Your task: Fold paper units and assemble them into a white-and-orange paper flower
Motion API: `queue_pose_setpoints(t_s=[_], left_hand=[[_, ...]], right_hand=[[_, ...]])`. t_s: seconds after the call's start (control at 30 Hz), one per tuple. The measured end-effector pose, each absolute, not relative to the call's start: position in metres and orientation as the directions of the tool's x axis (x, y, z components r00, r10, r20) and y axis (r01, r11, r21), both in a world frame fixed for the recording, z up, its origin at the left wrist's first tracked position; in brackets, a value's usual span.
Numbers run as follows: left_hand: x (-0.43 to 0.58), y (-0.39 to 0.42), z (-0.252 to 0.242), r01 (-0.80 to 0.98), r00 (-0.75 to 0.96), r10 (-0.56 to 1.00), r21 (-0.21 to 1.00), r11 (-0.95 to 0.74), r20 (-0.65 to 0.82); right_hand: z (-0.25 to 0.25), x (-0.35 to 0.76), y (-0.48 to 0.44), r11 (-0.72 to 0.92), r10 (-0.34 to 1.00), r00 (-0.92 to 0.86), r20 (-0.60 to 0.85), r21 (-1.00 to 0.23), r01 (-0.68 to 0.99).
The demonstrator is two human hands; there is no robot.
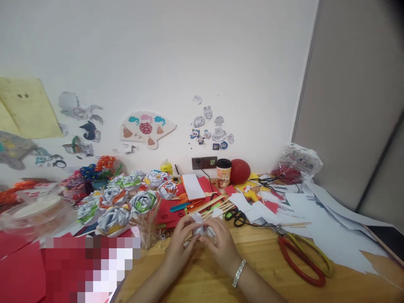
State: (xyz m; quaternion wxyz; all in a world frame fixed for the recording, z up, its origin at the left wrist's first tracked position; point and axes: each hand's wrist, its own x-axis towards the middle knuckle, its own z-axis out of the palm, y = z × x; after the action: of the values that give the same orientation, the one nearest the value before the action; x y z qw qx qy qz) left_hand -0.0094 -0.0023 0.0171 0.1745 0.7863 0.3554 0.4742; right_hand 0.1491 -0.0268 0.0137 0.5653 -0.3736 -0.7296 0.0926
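Observation:
My left hand (180,240) and my right hand (221,243) meet over the wooden table (252,261), both pinched on a small folded piece of white paper (200,223) held between their fingertips. A silver bracelet (239,272) circles my right wrist. Just left of my hands stands a bunch of finished paper roses (126,198) on wooden sticks. Loose wooden sticks (211,204) lie just beyond the paper.
Black-handled scissors (235,216) lie behind my right hand; large red and yellow handled scissors (303,252) lie to the right. A paper cup (224,173), a red ball (240,170), red and white paper sheets and a clear plastic tub (38,214) crowd the table.

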Motion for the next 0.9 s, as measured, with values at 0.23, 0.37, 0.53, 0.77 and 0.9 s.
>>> queue_pose_setpoints(t_s=[0.23,0.37,0.53,0.77,0.9], left_hand=[[-0.010,-0.005,0.014,0.454,0.311,0.689,0.535,-0.713,0.655],[-0.009,-0.006,0.014,0.429,0.254,0.748,0.622,-0.655,0.613],[-0.012,0.003,0.012,0.382,0.152,0.829,0.741,-0.552,0.539],[-0.012,0.006,0.013,0.401,0.420,0.838,0.757,-0.515,0.348],[-0.009,0.002,0.014,0.411,0.362,0.853,0.757,-0.508,0.376]], right_hand=[[0.011,0.148,-0.025,0.691,0.647,-0.064,0.760,-0.548,0.472],[0.015,0.152,-0.025,0.715,0.588,-0.083,0.805,-0.469,0.517],[0.015,0.153,-0.024,0.617,0.654,0.052,0.755,-0.572,0.540],[0.000,0.154,-0.006,0.401,0.839,0.327,0.434,-0.901,0.167],[0.000,0.157,0.002,0.381,0.892,0.267,0.365,-0.925,-0.006]])
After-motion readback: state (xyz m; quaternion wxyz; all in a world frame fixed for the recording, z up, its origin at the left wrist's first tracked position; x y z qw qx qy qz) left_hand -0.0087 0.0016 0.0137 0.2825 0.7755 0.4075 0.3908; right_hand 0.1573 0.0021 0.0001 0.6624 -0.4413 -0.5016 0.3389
